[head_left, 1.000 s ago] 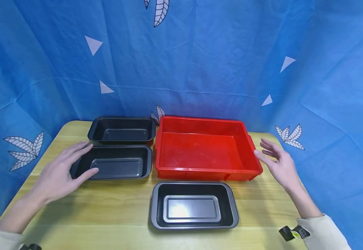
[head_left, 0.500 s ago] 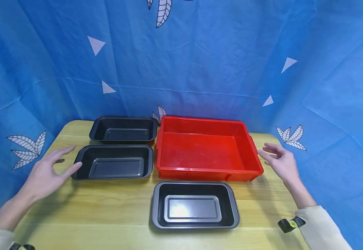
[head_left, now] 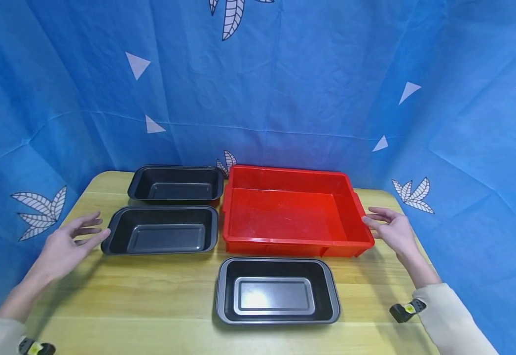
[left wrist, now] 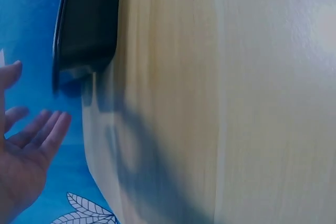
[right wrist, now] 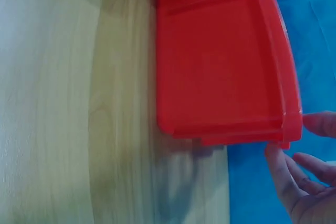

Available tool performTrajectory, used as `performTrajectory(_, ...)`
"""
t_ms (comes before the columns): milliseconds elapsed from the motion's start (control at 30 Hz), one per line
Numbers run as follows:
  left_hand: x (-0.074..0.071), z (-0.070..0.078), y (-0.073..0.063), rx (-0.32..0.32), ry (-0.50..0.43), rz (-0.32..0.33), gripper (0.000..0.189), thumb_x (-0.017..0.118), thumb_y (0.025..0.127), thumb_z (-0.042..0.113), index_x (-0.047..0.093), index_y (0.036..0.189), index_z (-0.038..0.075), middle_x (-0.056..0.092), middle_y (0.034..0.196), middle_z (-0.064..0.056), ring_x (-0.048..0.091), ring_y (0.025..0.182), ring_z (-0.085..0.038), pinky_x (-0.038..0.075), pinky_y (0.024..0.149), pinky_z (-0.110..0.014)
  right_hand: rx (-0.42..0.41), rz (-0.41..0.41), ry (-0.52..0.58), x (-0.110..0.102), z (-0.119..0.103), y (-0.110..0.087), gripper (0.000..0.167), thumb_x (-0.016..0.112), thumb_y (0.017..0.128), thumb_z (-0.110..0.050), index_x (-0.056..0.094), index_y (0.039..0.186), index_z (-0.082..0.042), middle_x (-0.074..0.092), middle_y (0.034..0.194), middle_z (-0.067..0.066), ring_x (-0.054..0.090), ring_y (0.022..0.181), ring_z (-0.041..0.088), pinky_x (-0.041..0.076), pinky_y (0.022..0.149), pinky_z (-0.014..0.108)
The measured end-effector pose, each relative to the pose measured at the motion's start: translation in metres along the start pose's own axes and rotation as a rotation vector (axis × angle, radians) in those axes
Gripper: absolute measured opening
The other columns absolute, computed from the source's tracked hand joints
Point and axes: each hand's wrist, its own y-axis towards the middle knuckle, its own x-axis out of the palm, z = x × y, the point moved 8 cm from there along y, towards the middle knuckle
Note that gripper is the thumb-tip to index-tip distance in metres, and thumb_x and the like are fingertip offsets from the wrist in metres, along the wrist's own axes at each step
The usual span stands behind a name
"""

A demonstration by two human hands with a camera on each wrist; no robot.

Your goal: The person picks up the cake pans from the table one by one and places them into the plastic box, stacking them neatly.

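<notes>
In the head view, my left hand (head_left: pixel 64 246) is beside the left end of a dark loaf pan (head_left: pixel 162 236). Its thumb is near the pan's rim, and its fingers are spread. The left wrist view shows a gap between this hand (left wrist: pixel 29 153) and the pan (left wrist: pixel 89 22). My right hand (head_left: pixel 393 231) is at the right end of a red plastic tray (head_left: pixel 298 242). From the right wrist, the hand's (right wrist: pixel 310 190) thumb tip meets the tray's (right wrist: pixel 220 77) rim, with fingertips just below it; no firm grip shows.
Behind the left pan stands another dark loaf pan (head_left: pixel 175 195), close to the red tray. A third loaf pan (head_left: pixel 277 318) sits in front of the tray. All rest on a wooden table (head_left: pixel 151 305), with a blue curtain (head_left: pixel 284 88) behind its back edge.
My left hand has drawn back leftward from over the front-left pan to its left end. My right hand has lowered slightly and come to the red tray's right rim. The pans and tray have not moved.
</notes>
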Motion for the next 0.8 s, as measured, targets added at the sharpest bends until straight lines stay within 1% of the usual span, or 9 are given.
performTrajectory(67,0.004,-0.003,0.001,-0.018,-0.021,-0.014,0.072,0.067,0.104,0.037,0.042,0.157,-0.005,0.060,0.140,-0.037,0.064,0.096,0.014,0.055,0.067,-0.009,0.009,-0.005,-0.007,0.000,0.000,0.001,0.065,0.068,0.103,-0.030,0.048,0.154,0.005,0.069,0.130,0.019,0.069,0.081,-0.010,0.066,0.076,0.023)
performTrajectory(133,0.007,-0.004,0.003,-0.028,-0.039,-0.019,0.072,0.067,0.104,0.037,0.042,0.157,-0.006,0.060,0.140,-0.038,0.045,0.093,0.031,0.055,0.068,-0.009,0.018,-0.012,-0.015,0.001,0.000,0.001,0.064,0.068,0.103,-0.030,0.049,0.153,0.004,0.069,0.129,0.017,0.068,0.081,-0.010,0.066,0.076,0.022)
performTrajectory(400,0.013,-0.004,0.005,-0.039,-0.037,0.002,0.070,0.067,0.104,0.038,0.047,0.153,-0.007,0.062,0.137,-0.038,0.046,0.088,0.029,0.050,0.068,-0.005,0.034,-0.048,-0.054,0.002,0.001,0.004,0.064,0.069,0.102,-0.030,0.050,0.152,0.006,0.060,0.143,0.032,0.066,0.085,-0.005,0.066,0.076,0.022)
performTrajectory(467,0.014,-0.005,0.007,-0.053,-0.033,0.002,0.071,0.067,0.104,0.040,0.047,0.153,-0.007,0.062,0.137,-0.037,0.061,0.091,0.014,0.050,0.068,-0.005,0.034,-0.054,-0.060,0.002,0.002,0.005,0.064,0.069,0.102,-0.030,0.049,0.152,0.006,0.060,0.142,0.032,0.066,0.085,-0.004,0.066,0.077,0.023)
performTrajectory(533,0.016,-0.007,0.009,-0.075,-0.037,-0.010,0.072,0.066,0.104,0.042,0.046,0.154,-0.007,0.061,0.138,-0.038,0.073,0.100,-0.013,0.050,0.068,-0.006,0.035,-0.057,-0.062,0.002,0.002,0.006,0.064,0.070,0.102,-0.029,0.050,0.152,0.006,0.062,0.140,0.031,0.067,0.085,-0.004,0.066,0.077,0.024)
performTrajectory(567,0.017,-0.008,0.011,-0.090,-0.041,-0.020,0.073,0.065,0.104,0.043,0.045,0.155,-0.007,0.061,0.139,-0.038,0.074,0.106,-0.029,0.049,0.068,-0.006,0.035,-0.057,-0.059,0.003,0.003,0.006,0.064,0.070,0.102,-0.029,0.050,0.151,0.006,0.063,0.138,0.029,0.067,0.084,-0.004,0.066,0.077,0.025)
performTrajectory(633,0.019,-0.010,0.014,-0.115,-0.044,-0.035,0.075,0.064,0.104,0.044,0.043,0.156,-0.007,0.059,0.140,-0.039,0.064,0.119,-0.054,0.049,0.067,-0.007,0.035,-0.058,-0.052,0.003,0.003,0.007,0.063,0.071,0.102,-0.028,0.051,0.151,0.006,0.066,0.135,0.026,0.068,0.083,-0.005,0.067,0.077,0.025)
performTrajectory(700,0.020,-0.011,0.017,-0.132,-0.051,-0.047,0.075,0.064,0.104,0.044,0.043,0.156,-0.007,0.058,0.141,-0.040,0.061,0.124,-0.058,0.049,0.067,-0.008,0.031,-0.058,-0.046,0.003,0.003,0.008,0.062,0.071,0.101,-0.026,0.051,0.150,0.007,0.068,0.133,0.024,0.068,0.083,-0.006,0.066,0.076,0.024)
performTrajectory(800,0.020,-0.013,0.021,-0.139,-0.046,-0.054,0.074,0.065,0.104,0.042,0.045,0.154,-0.008,0.058,0.141,-0.041,0.061,0.124,-0.058,0.049,0.067,-0.009,0.029,-0.064,-0.038,0.003,0.003,0.008,0.062,0.071,0.101,-0.024,0.050,0.150,0.008,0.069,0.133,0.025,0.068,0.083,-0.007,0.066,0.075,0.024)
